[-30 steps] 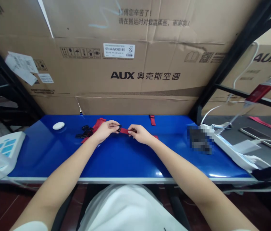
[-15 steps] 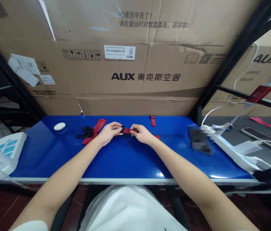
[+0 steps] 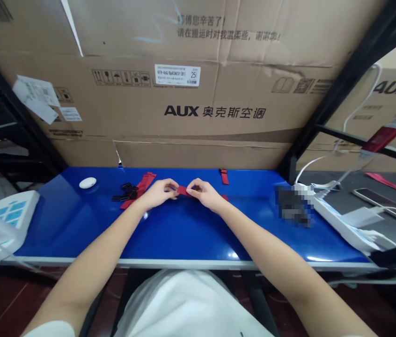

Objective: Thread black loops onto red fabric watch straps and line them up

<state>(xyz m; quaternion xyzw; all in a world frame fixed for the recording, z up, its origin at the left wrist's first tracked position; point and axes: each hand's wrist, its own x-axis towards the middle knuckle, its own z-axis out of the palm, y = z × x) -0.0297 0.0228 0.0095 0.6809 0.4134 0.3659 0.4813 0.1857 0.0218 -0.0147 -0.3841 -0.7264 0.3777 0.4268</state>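
Observation:
A short piece of red webbing strap [image 3: 183,190] is stretched between my hands above the blue table. My right hand [image 3: 205,193] pinches it between thumb and fingers. My left hand [image 3: 161,193] is curled, with its fingertips closed at the strap's left end; no black buckle shows there now. Left of my left hand lie several red straps [image 3: 146,181] in a pile with black plastic buckles [image 3: 128,192]. A red strap with a black buckle [image 3: 224,176] lies at the table's back edge. Another red piece shows partly behind my right hand.
A white oval object [image 3: 87,183] lies on the blue table [image 3: 191,234]. White devices stand at the left edge. A power strip [image 3: 341,222] with cables and a blurred dark object [image 3: 293,206] are at the right. A large cardboard box [image 3: 184,126] stands behind the table.
The black buckle seen at my left fingertips is out of sight now. More of the strap's flat red face shows between my hands. The view has shifted slightly.

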